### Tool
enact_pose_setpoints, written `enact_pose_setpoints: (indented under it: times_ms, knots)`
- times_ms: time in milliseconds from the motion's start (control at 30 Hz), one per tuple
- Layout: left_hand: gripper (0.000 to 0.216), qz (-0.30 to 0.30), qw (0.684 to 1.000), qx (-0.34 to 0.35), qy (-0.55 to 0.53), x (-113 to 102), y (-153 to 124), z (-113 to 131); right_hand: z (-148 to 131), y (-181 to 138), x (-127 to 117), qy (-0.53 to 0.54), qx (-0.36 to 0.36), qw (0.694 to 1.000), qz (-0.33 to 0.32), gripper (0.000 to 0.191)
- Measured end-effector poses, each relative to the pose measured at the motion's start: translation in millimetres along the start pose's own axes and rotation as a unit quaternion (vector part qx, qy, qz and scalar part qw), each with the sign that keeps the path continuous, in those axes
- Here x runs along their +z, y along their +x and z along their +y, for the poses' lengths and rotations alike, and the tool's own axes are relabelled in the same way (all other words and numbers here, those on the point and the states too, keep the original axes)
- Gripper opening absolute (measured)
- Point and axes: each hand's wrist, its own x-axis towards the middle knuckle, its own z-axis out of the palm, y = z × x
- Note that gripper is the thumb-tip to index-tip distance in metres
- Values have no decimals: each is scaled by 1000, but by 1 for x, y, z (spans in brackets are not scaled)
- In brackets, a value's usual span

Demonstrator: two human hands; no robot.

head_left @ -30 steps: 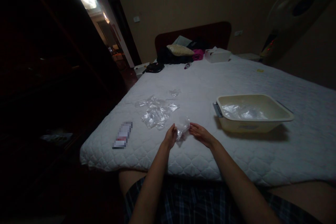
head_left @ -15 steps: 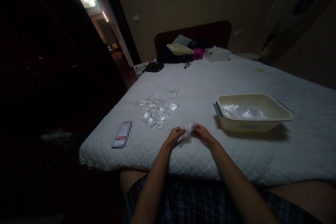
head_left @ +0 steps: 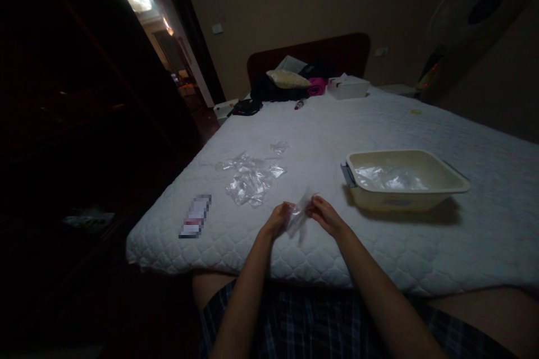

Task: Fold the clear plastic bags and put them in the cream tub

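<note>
Between my hands, over the near part of the bed, is a clear plastic bag [head_left: 300,214], blurred in part. My left hand [head_left: 279,220] pinches its left side. The right edge is gripped by my right hand [head_left: 325,215], fingers closed on the film. A loose heap of clear plastic bags [head_left: 249,182] lies beyond my left hand, with one more small bag [head_left: 279,147] just behind it. To the right stands a cream plastic basin [head_left: 404,202] with grey handles; more clear bags [head_left: 389,178] lie inside it.
A pixelated flat item [head_left: 196,216] lies at the bed's left front. The white quilted mattress [head_left: 320,134] reaches back to clothes, a pillow [head_left: 288,79] and a white box [head_left: 348,88] near the headboard [head_left: 349,50]. A fan [head_left: 484,8] stands at the far right.
The plastic bag between my hands has spread out and now hangs lower and longer. Both hands stay almost in place, with the right fingers slightly shifted. The heap and basin are unchanged.
</note>
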Motion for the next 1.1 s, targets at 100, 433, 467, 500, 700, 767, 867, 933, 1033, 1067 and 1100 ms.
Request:
enact_pose_setpoints:
  times_ms: [100, 433, 467, 500, 700, 767, 867, 933, 1033, 1067, 1100]
  knots:
    - [46, 22, 999, 22, 38, 1, 1, -4, 1, 2, -3, 17, -9, 1000, -8, 24]
    - [42, 114, 992, 25, -57, -5, 8, -8, -6, -5, -2, 43, -9, 998, -37, 18]
    - [43, 114, 990, 22, -75, -6, 7, -7, -7, -5, -2, 48, -8, 998, -40, 17]
    - [43, 114, 989, 20, -91, -6, 7, -5, -8, -5, -2, 53, -7, 998, -40, 16]
    - [43, 130, 982, 18, -138, -8, 5, -2, -6, -4, -6, 56, 5, 998, -41, 17]
    - [42, 129, 981, 25, -145, -9, 5, -2, -5, -3, -7, 62, 14, 998, -28, 16]
    - [43, 143, 979, 21, -146, -9, 4, 0, -7, -3, -5, 50, 25, 998, -16, 26]
    - [43, 150, 978, 13, -142, -9, 2, 3, -10, -4, -3, 45, 36, 998, -23, 39]
    - [40, 159, 977, -10, -140, -8, -2, 7, -14, -5, -2, 60, 55, 996, -29, 46]
    - [38, 164, 976, -20, -145, -8, -3, 8, -14, -5, -3, 68, 59, 996, -26, 44]
    - [37, 168, 973, -32, -154, -8, -4, 8, -13, -5, -3, 72, 62, 995, -21, 41]
